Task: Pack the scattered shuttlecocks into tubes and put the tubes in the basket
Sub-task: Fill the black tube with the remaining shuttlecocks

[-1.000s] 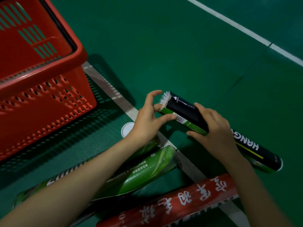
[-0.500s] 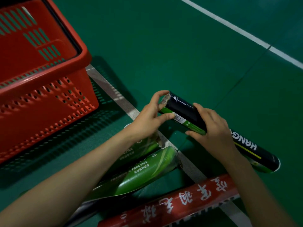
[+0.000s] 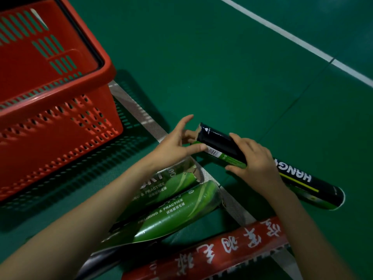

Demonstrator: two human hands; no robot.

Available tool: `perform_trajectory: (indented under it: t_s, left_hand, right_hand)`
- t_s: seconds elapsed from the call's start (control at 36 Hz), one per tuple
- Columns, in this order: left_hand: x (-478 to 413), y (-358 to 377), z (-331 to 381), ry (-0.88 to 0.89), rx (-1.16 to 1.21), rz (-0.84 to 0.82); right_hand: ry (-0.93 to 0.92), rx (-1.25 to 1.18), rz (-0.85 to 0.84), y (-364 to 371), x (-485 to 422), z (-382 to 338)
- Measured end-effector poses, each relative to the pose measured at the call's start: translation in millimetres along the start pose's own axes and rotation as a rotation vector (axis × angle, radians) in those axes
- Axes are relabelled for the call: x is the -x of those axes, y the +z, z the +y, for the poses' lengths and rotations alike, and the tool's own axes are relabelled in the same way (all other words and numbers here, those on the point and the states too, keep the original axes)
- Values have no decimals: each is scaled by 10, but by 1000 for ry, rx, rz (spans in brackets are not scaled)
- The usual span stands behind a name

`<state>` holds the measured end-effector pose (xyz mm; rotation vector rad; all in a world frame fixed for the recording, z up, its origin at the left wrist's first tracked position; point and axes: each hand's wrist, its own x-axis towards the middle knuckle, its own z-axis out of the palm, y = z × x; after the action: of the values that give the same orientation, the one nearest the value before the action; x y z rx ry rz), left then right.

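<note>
A big red basket (image 3: 60, 138) stands on the green floor (image 3: 201, 67) at the left. A grey line (image 3: 139, 110) runs out from under it, and a white line (image 3: 282, 31) crosses the far corner.

The black tube (image 3: 219, 141) lies slanted near the middle, well apart from the basket. The right hand (image 3: 252, 162) wraps round its middle and holds it. The left hand (image 3: 175, 144) is at its torn open end. The thumb lies on the side of the tube and one finger sticks up. The other fingers go behind the tube's mouth, so I cannot tell if this hand grips or only touches. They also hide the inside of the tube.

Two green tubes (image 3: 181, 211) lie side by side under the left arm, and the arm covers part of them. A red tube (image 3: 222, 253) with white writing lies nearest, under the right arm. Its ends are cut off by the picture's edge. The basket's top and left side are cut off too.
</note>
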<state>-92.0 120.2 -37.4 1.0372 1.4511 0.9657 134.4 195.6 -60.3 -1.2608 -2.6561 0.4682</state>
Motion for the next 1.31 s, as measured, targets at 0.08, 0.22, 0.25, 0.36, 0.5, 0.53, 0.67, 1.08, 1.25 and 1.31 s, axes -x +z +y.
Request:
perform_trajectory:
  t_s: [0.08, 0.22, 0.25, 0.36, 0.5, 0.53, 0.67, 1.08, 1.25, 1.31]
  left_hand:
    - [107, -142, -116, 1, -35, 214]
    - [121, -465, -572, -213, -711, 224]
    - [136, -504, -630, -256, -812, 137]
    - [145, -527, -754, -212, -906, 80]
    - [50, -529, -784, -204, -790, 258]
    - [31, -528, -768, -211, -739, 320]
    - [-23, -497, -625, -213, -364, 595]
    - [-51, 122, -6, -107, 366, 498]
    - [29, 173, 94, -55, 314, 323]
    - [54, 205, 92, -30, 206, 295]
  right_hand:
    - [7, 8, -29, 10, -18, 14]
    - [15, 14, -52, 25, -56, 50]
    - [17, 13, -57, 27, -55, 55]
    - [19, 12, -75, 38, -49, 53]
    - [18, 12, -100, 36, -29, 14]
    - [15, 9, -99, 33, -22, 9]
    - [-2, -17, -71, 7, 14, -6]
    - [-117, -44, 55, 2, 30, -176]
    - [-119, -53, 72, -10, 22, -179]
    - [-123, -51, 80, -5, 9, -183]
